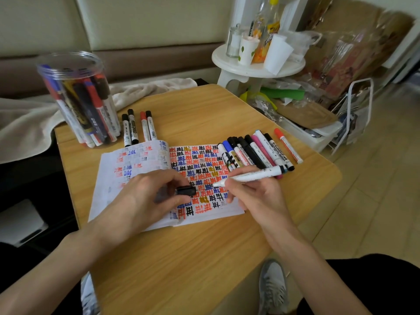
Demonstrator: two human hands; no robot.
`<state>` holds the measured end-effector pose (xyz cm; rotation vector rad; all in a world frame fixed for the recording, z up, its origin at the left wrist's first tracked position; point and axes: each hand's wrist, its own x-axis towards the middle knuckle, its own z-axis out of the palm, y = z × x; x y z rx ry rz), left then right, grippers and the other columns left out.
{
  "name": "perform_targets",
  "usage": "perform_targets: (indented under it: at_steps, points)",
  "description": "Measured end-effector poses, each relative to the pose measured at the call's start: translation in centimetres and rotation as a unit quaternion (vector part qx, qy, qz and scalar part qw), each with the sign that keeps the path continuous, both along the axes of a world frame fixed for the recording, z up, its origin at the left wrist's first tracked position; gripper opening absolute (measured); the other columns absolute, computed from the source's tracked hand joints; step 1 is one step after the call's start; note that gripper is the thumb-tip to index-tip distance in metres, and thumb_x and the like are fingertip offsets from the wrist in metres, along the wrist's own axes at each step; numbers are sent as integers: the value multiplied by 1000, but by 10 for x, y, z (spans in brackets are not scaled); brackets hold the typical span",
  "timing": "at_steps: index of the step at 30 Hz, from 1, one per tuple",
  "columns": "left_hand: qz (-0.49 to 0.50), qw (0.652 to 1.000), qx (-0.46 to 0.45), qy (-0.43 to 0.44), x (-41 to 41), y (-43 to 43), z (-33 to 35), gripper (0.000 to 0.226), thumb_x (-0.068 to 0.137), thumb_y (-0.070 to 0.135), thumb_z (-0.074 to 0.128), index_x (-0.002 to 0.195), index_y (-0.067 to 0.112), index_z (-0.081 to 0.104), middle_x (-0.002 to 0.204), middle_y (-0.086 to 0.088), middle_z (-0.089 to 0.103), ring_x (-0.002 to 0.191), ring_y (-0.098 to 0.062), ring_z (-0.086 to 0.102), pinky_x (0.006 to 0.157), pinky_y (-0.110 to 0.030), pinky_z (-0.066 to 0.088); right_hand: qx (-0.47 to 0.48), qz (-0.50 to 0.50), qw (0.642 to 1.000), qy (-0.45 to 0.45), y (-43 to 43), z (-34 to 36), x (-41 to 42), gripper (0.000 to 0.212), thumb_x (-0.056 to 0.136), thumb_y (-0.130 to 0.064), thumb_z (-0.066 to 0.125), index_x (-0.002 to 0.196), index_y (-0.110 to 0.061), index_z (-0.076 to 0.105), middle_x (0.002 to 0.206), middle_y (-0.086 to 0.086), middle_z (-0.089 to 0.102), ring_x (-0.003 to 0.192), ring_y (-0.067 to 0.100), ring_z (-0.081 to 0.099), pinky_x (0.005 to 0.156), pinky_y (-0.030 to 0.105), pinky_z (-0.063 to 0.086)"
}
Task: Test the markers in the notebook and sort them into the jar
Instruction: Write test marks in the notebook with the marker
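Note:
An open notebook [145, 160] lies in the middle of the wooden table [181, 258], its right page filled with red, blue, black and gold test marks. My right hand [254, 196] holds an uncapped white marker [252, 176], its tip just above the page. My left hand [145, 196] rests on the notebook and pinches the black cap [186, 190]. A clear plastic jar [79, 98] at the back left holds several markers. Several more markers [256, 151] lie in a row right of the notebook, and another small group of markers [138, 128] sits beside the jar.
A beige cloth [29, 119] lies behind the jar. A white round side table [256, 64] with cups and bottles stands at the back right. Cardboard, plastic bags and a white wire rack [354, 114] crowd the floor to the right. My shoe [272, 287] shows below the table edge.

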<state>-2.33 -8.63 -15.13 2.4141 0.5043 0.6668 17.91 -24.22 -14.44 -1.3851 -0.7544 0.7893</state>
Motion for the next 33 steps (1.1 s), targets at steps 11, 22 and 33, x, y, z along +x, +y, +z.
perform_targets:
  at_steps: [11,22,33]
  points:
    - [-22,999,-42,-27,2,-2,2,26,86,49,68,106,32,67,92,20,69,77,-12,68,64,-23,54,26,99,994,-24,12,0,-22,20,88,-4,80,107,-3,75,97,9,77,77,20,73,75,30,61]
    - [53,994,-81,-58,-3,10,5,28,84,53,61,104,36,71,95,27,70,94,0,66,77,-12,48,-15,74,990,-115,17,5,3,24,88,-14,79,111,-10,78,87,7,78,71,24,74,59,28,56]
    - [103,988,-91,-73,7,16,2,17,91,19,74,101,32,73,91,27,71,93,-1,66,82,-20,52,34,29,982,-184,29,-2,-6,23,85,-16,82,107,-22,78,83,-3,80,65,20,74,61,25,60]
